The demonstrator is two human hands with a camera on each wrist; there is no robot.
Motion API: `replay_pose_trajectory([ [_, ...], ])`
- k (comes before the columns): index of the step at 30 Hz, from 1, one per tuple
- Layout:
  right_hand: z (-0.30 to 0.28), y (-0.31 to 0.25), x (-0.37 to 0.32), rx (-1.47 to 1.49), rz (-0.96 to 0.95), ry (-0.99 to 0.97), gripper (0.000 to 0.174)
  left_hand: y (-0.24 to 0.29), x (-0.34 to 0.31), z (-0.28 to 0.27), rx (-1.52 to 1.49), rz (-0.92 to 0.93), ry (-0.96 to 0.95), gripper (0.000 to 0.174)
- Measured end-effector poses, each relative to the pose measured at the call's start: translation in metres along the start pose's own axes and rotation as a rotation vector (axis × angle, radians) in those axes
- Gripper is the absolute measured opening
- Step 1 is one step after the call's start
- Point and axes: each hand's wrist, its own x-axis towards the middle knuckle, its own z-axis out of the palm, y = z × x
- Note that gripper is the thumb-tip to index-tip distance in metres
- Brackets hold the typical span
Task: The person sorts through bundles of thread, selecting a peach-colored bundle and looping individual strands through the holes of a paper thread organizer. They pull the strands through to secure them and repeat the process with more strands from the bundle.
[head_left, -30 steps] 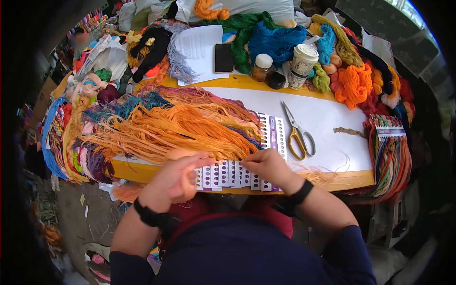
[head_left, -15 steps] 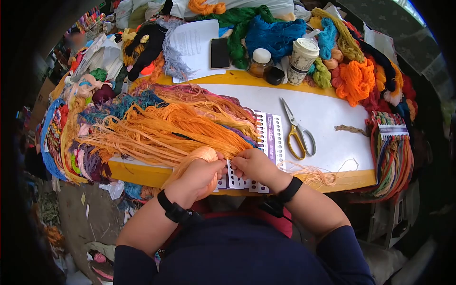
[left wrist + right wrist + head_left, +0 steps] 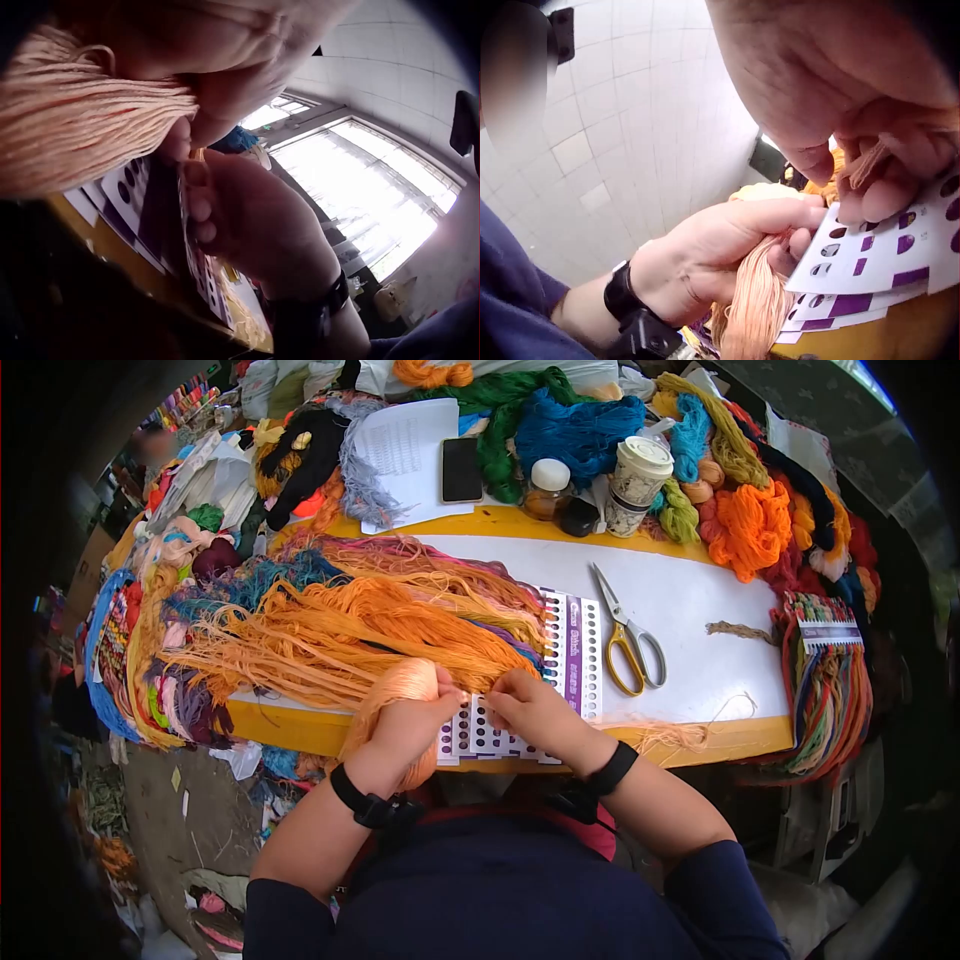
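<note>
The left hand (image 3: 412, 722) curls round a thick peach skein (image 3: 388, 705) near the table's front edge; its thumb lies at the edge of a white and purple punched card (image 3: 847, 259) in the right wrist view. Facing it, the right hand (image 3: 540, 718) has its fingers bent over the same card's holes. A short bundle of peach thread (image 3: 868, 165) shows between the right fingers. In the left wrist view, the skein (image 3: 82, 120) hangs beside the cards. Long orange threads (image 3: 370, 625) spread behind both hands.
Scissors (image 3: 628, 645) lie right of another punched card (image 3: 572, 650). Farther back stand a cup (image 3: 638, 480) and a jar (image 3: 548, 490), near a phone (image 3: 461, 470). Coloured skeins (image 3: 745, 525) are heaped behind. Threaded cards (image 3: 825, 660) hang at the right end.
The left hand has moved right, its raised, spread fingers now curled round the peach skein, which has come forward beside the cards. The right hand has shifted slightly left over the cards.
</note>
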Motion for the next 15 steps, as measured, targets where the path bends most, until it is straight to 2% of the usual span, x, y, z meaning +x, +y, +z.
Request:
replay_pose_trajectory([
  [1,0.0,0.002,0.001,0.004,0.002,0.0,0.015,0.005,0.0,0.0,0.003,-0.004,0.0,0.019],
  [3,-0.002,0.004,0.001,-0.013,-0.03,-0.026,0.011,0.013,-0.001,0.003,-0.368,-0.047,-0.091,0.017],
  [5,0.0,0.003,0.002,0.067,0.001,-0.02,0.011,0.016,-0.003,0.006,-0.416,-0.036,-0.157,0.019],
  [7,-0.002,-0.002,0.001,0.144,0.031,-0.018,0.01,0.011,0.001,0.005,-0.37,-0.075,-0.246,0.024],
  [9,-0.01,-0.012,-0.005,0.519,0.19,-0.045,0.012,0.007,0.0,0.012,-0.259,-0.075,-0.201,0.028],
  [11,-0.011,-0.012,-0.004,0.542,0.201,-0.048,0.011,0.002,-0.002,0.016,-0.151,-0.073,-0.153,0.033],
  [13,-0.011,-0.014,-0.003,0.57,0.21,-0.05,0.01,-0.008,0.001,0.015,0.053,-0.008,-0.321,0.039],
  [14,-0.009,-0.017,-0.004,0.444,0.2,-0.055,0.01,-0.012,0.002,0.008,0.199,0.074,-0.344,0.04],
  [15,-0.007,-0.018,-0.003,0.319,0.188,-0.061,0.011,-0.014,0.003,-0.001,0.2,0.072,-0.343,0.04],
])
